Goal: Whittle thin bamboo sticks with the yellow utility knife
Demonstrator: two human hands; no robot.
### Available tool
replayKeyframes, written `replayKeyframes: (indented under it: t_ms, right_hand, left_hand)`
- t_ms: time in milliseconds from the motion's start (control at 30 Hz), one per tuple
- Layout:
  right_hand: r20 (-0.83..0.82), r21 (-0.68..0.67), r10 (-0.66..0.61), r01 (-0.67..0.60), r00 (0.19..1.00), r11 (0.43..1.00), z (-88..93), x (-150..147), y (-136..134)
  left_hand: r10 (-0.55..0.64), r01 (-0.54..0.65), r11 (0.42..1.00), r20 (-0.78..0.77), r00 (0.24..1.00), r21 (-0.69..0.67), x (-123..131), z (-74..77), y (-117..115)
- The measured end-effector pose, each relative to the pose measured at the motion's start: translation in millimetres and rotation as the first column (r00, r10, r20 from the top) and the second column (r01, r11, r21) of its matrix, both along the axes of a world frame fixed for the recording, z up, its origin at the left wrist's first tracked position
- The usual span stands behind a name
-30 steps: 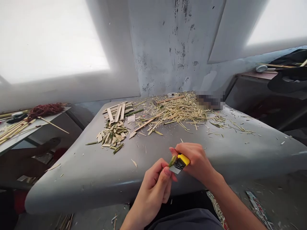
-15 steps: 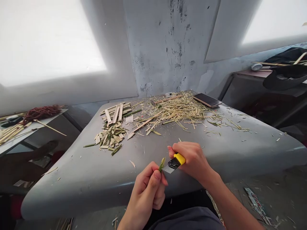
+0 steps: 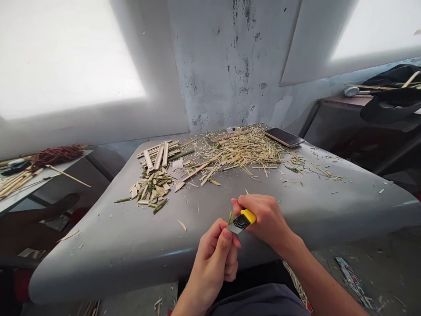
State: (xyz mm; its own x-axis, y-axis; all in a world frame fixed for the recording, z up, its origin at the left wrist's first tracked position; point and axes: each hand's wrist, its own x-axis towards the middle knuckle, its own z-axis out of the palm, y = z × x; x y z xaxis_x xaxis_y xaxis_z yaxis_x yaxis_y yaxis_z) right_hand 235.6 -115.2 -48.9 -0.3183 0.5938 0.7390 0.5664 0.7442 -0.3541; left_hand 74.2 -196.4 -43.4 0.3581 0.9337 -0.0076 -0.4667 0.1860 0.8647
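Left hand (image 3: 215,254) has shifted rightward, pinching one strip (image 3: 230,217) — right hand (image 3: 265,215) grips one knife (image 3: 242,221), apparently touching that strip.

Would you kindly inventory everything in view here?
Strip: one, green, front centre
Cutter: one, yellow and black, front centre
Table: one, grey, centre
Slats: several, pale, table's back left
Short pieces: many, pale and green, before slats
Shavings: many, yellowish, table's back
Phone: one, black, beside shavings
Cord: one bundle, reddish, far left
Sticks: several, pale, beside cord
Unclear item: one, black, far right
Wall: one, grey, behind table
Left hand: one, bare, holding strip
Right hand: one, bare, holding cutter
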Motion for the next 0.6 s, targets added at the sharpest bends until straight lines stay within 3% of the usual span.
replayKeyframes:
  t_ms: [600]
  right_hand:
    - [0.059,0.079,-0.052,0.047,0.997,0.996,-1.8,-1.0,1.4]
  left_hand:
    - [0.159,-0.153,0.985,0.065,0.985,-0.082,4.2,-0.2,-6.6]
